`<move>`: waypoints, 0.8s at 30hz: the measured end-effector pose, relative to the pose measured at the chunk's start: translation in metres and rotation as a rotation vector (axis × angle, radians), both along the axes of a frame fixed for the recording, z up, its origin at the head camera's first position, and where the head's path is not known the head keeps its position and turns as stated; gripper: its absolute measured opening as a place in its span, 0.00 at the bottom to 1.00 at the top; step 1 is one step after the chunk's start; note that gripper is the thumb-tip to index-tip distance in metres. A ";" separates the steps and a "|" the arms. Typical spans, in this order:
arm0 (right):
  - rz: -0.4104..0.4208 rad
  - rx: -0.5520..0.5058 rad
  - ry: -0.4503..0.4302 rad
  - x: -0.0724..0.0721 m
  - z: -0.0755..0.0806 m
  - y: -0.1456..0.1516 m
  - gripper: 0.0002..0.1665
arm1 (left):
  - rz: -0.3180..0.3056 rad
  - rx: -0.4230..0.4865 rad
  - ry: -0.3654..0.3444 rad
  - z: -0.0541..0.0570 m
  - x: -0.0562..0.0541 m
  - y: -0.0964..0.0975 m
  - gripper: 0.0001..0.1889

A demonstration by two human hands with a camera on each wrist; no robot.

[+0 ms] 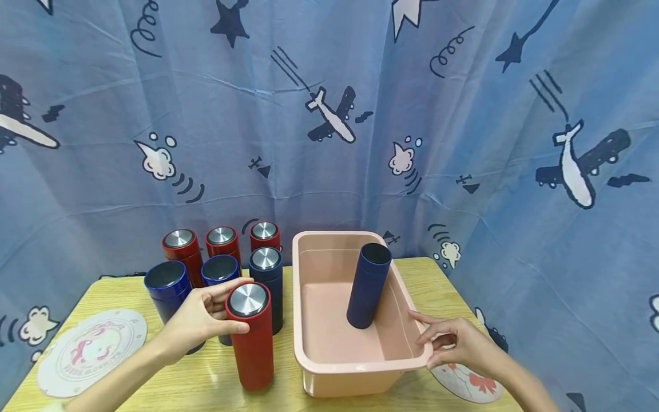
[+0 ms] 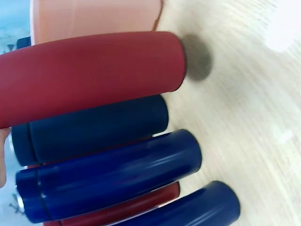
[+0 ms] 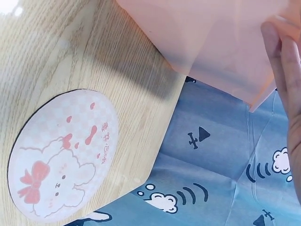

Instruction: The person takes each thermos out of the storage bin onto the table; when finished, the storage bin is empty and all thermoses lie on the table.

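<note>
My left hand (image 1: 203,320) grips a red thermos bottle (image 1: 252,349) with a silver lid near its top, thumb on the near side. The red bottle (image 2: 108,70) looks slightly raised in the left wrist view, with a dark shadow by its base. To its right stands a pink plastic bin (image 1: 324,343). A dark blue thermos bottle (image 1: 368,286) leans inside the bin against the right wall. My right hand (image 1: 458,343) holds the bin's right rim near the front corner. In the right wrist view its fingers (image 3: 289,61) lie along the bin wall.
Left of the bin, dark blue bottles (image 1: 266,286) stand before several red bottles (image 1: 223,243) on the wooden table (image 1: 206,389). A round mat (image 1: 92,352) lies at left, a rabbit-print mat (image 3: 61,165) at right. A blue patterned curtain (image 1: 334,189) hangs behind the table.
</note>
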State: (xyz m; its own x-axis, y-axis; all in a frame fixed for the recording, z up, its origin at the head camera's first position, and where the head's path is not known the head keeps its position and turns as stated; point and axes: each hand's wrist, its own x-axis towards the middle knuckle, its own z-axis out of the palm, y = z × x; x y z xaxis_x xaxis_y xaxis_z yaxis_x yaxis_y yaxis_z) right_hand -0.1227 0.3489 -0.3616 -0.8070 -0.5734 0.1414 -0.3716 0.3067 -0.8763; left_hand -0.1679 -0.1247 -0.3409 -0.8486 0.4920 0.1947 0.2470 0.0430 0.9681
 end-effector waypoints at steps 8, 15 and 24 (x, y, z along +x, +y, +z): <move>0.004 -0.014 -0.029 0.000 -0.002 0.000 0.16 | 0.005 -0.019 -0.035 -0.015 -0.006 0.002 0.38; 0.004 -0.012 -0.025 0.001 -0.001 0.002 0.15 | 0.004 -0.046 -0.074 -0.025 -0.015 0.009 0.39; -0.004 -0.005 -0.020 0.001 -0.001 0.001 0.17 | 0.019 -0.067 -0.073 -0.030 -0.020 0.016 0.39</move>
State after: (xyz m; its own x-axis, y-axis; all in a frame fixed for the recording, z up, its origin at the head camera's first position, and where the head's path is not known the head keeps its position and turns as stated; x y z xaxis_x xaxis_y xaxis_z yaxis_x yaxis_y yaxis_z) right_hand -0.1219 0.3503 -0.3624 -0.8121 -0.5692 0.1282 -0.3527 0.3039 -0.8850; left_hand -0.1878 -0.1083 -0.3712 -0.8684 0.4859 0.0986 0.1740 0.1125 0.9783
